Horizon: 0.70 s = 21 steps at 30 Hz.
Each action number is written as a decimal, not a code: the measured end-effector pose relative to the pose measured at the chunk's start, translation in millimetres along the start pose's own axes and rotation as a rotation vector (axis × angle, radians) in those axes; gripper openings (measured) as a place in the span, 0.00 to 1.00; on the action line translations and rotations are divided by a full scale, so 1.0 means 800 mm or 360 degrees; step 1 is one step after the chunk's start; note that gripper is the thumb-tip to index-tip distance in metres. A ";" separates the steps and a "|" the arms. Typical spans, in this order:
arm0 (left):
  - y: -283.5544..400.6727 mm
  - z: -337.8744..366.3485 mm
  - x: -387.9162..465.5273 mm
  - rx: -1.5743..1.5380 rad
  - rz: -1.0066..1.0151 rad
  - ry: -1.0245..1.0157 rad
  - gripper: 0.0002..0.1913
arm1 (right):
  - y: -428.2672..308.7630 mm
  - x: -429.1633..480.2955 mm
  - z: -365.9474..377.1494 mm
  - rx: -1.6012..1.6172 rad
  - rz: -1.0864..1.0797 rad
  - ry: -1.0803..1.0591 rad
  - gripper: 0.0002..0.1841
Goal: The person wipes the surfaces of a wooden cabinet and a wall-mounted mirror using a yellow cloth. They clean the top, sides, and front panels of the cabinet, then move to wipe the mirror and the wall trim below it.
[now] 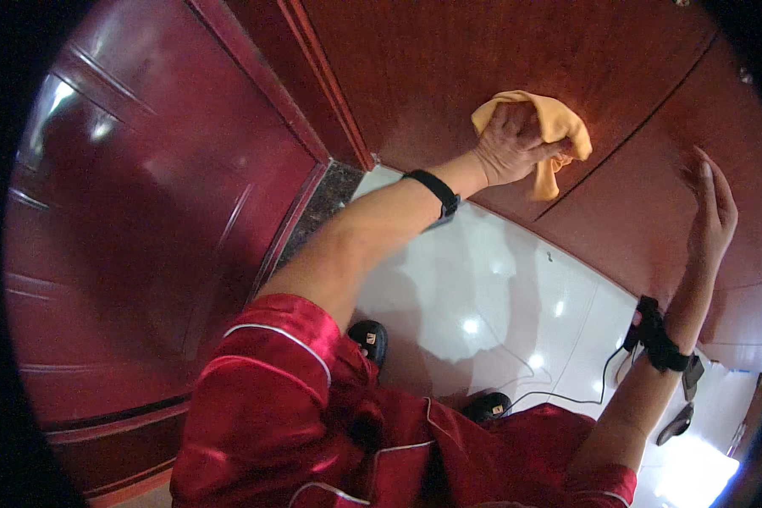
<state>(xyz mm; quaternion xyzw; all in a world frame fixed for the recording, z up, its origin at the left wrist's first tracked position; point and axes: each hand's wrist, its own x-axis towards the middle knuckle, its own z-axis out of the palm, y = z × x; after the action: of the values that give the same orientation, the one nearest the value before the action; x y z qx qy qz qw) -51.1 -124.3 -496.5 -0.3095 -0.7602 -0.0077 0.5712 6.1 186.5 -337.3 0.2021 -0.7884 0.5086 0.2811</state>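
A yellow cloth [562,120] is bunched in my left hand [511,145], which presses it to the reddish-brown wooden panel [419,63]. One end of the cloth hangs below my thumb. Further right, my right hand [714,206] is held up by the same wooden surface with nothing in it, its fingers stretched out. Whether those fingertips touch the wood I cannot tell. A thin dark seam [622,143] runs slantwise across the panel between my two hands.
A glossy dark red door [184,190] stands at left, beside its frame [273,82]. Below lies a shiny white tiled floor [482,286], with a dark stone threshold [333,190]. A black cable [584,401] hangs near my right wrist. A dark shoe [676,424] lies at lower right.
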 end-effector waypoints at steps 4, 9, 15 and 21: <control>-0.062 -0.005 -0.027 -0.0735 -0.0750 -0.0024 0.29 | 0.019 -0.005 -0.009 0.0005 0.0104 -0.0083 0.16; -0.175 -0.014 -0.064 -0.0079 -0.1065 0.0461 0.32 | 0.038 -0.014 -0.018 -0.0237 0.0113 -0.0067 0.16; -0.140 0.016 -0.161 -0.0047 -0.2424 0.0139 0.30 | 0.050 -0.013 -0.020 -0.0101 0.0209 -0.0108 0.17; 0.013 0.060 -0.184 -0.1271 -0.4114 0.0872 0.08 | 0.060 -0.018 -0.042 -0.0216 0.0394 -0.0297 0.18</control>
<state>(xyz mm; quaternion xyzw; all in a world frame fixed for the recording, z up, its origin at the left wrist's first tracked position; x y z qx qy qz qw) -64.3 -166.3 -645.7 0.4796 -0.3149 -0.8030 0.1614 -4.2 236.9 -369.0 0.1303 -0.8625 0.4638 0.1549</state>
